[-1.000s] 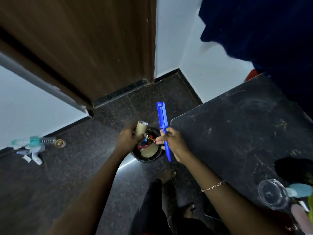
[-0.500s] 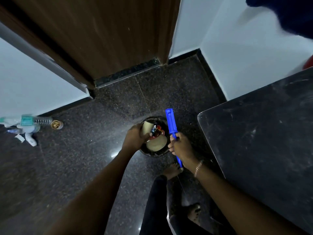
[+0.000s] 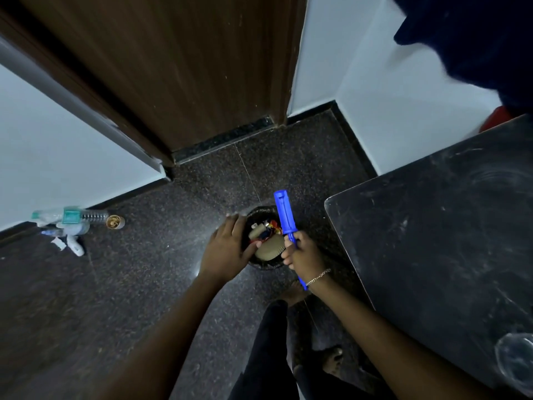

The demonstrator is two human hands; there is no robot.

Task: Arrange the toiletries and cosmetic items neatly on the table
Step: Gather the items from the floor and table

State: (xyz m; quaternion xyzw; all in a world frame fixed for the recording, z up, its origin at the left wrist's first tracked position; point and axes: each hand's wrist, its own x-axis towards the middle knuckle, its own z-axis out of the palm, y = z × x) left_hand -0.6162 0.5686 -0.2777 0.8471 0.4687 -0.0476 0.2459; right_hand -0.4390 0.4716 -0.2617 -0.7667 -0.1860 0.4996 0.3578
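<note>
dark speckled granite floor point(image 3: 121, 298), brown wooden door point(image 3: 187, 67) set in a corner, white walls point(image 3: 389, 116) with black skirting, scuffed dark table point(image 3: 447, 241) at right, dim light

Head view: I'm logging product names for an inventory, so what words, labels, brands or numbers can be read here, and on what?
No text can be read in this view.
Blue tool in the right hand: no marking visible.
Items in the dark bowl by the left hand: colourful, too small and blurred to read.
Teal-banded bottle on the floor: band blurred, unreadable.
</note>
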